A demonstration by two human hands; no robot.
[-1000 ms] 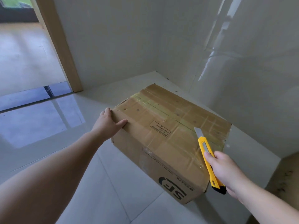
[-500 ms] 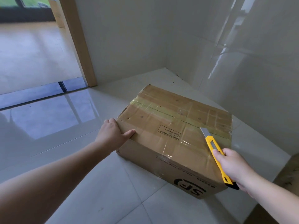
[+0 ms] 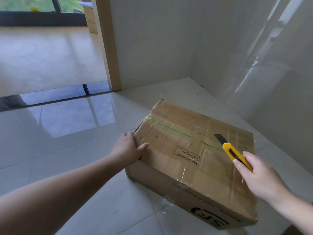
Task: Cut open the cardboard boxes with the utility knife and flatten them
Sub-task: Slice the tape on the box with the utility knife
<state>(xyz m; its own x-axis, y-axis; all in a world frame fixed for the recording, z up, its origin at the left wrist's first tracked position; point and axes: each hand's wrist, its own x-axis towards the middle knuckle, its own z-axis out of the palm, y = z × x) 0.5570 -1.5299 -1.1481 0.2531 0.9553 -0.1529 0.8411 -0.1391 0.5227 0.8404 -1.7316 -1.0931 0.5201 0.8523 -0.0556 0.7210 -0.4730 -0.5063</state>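
A taped cardboard box (image 3: pixel 194 155) sits on the glossy tiled floor (image 3: pixel 71 126) in a corner, close to two pale walls, with a doorway off to the left. The right hand (image 3: pixel 259 177) is wrapped around a yellow utility knife (image 3: pixel 236 154), blade out and angled over the taped centre seam (image 3: pixel 177 131), which runs lengthwise from the box's far-left end toward this hand. The left hand (image 3: pixel 127 149) grips the box's near-left corner, thumb on top, bracing it. The right hand is nearer the seam.
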